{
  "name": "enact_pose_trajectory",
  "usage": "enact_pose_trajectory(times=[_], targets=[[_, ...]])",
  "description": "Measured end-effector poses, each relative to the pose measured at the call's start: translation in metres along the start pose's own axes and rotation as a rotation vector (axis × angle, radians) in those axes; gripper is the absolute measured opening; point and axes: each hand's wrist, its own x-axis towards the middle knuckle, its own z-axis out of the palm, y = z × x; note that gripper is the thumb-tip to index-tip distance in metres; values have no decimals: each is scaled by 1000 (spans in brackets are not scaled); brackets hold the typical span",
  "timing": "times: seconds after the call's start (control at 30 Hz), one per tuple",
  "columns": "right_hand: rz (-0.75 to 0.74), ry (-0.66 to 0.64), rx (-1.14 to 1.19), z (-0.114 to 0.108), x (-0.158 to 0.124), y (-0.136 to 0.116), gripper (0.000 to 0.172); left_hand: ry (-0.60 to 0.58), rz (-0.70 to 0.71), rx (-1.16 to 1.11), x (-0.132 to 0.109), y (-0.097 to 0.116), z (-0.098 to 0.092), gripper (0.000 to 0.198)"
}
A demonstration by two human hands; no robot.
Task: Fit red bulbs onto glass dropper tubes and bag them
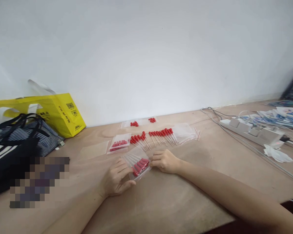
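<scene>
A clear zip bag (pixel 134 155) lies flat on the table in front of me, with several red-bulbed droppers (pixel 140 165) side by side inside, bulbs toward me. My left hand (pixel 117 177) holds the bag's left edge, fingers bent over it and thumb low by the near corner. At the right near corner, my right hand (pixel 164 161) has its fingers closed on the bag's edge. Just beyond, loose droppers (pixel 161 134) lie in a fanned row, red ends away from me. Left of that row are filled zip bags (pixel 118 144) of droppers.
Flat clear bags (pixel 185 131) lie right of the row. Small red bulbs (pixel 134 123) and pale tubes sit near the wall. A yellow bag (pixel 63 113) and a dark striped bag (pixel 50 135) stand left. A power strip (pixel 251 133) with cables and crumpled tissue (pixel 278 154) is at right.
</scene>
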Motion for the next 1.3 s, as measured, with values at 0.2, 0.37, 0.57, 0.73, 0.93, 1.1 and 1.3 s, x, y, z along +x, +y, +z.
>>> enact_pose_trajectory(times=[0.2, 0.37, 0.57, 0.73, 0.93, 1.1, 1.3], targets=[[24, -31, 76, -8, -1, -6, 21, -241, -257, 18, 3, 18, 8, 73], [87, -17, 130, -10, 5, -21, 18, -155, -239, 226, 10, 37, 14, 34], [158, -38, 147, -14, -6, -20, 12, -36, 42, 522, 0, 33, -11, 36], [238, -29, 126, -21, -23, -12, 13, 122, -159, 537, -43, 16, -43, 28], [220, -28, 81, -22, -21, -11, 15, 192, -974, 604, -58, -28, -94, 9], [183, -33, 46, -20, -19, -12, 14, 155, -1310, 644, -36, -81, -106, 14], [206, -23, 26, -21, -21, -10, 14, 121, -868, 532, -30, -118, -69, 17]])
